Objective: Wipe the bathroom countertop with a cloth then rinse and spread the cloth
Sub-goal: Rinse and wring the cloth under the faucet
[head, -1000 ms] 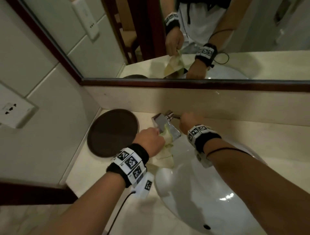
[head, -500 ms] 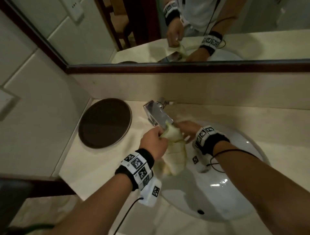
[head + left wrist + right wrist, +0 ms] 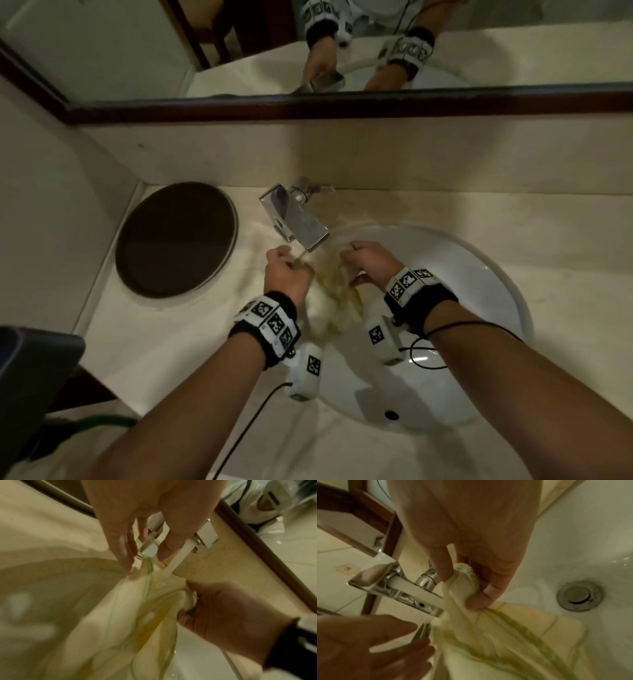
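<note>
**Cloth held under the running tap by 2 hands**

At the far left, 1 dark round tray [image 3: 176,240] is seen lying flat on the pale countertop [image 3: 191,329], with nothing visible on it. Just to its right, 1 chrome tap [image 3: 294,219] is mounted at the back of the countertop, its spout reaching over the rim of 1 white sink [image 3: 479,308]. A stream of water [image 3: 419,589] is seen leaving the spout and landing on the cloth.

1 cream cloth [image 3: 334,298] with yellow and green stripes is held directly below the spout, bunched at the top and hanging down into the left part of the sink bowl. Its upper left edge is pinched by the left hand [image 3: 286,274], whose thumb and fingers are drawn close together around the fabric. Its upper right corner is gripped by the right hand [image 3: 368,262], with the thumb and fingers [image 3: 440,563] curled onto a folded edge of the cloth. The 2 hands are kept near each other, with the wet cloth stretched between them.

Inside the sink, the lower end of the cloth and 1 metal drain plug [image 3: 579,596] are seen; the plug lies to the right of the cloth and apart from it. 1 small overflow hole [image 3: 391,415] is visible in the near wall of the bowl. Above the backsplash, 1 framed mirror [image 3: 342,102] is seen, in which both hands are reflected.
</note>
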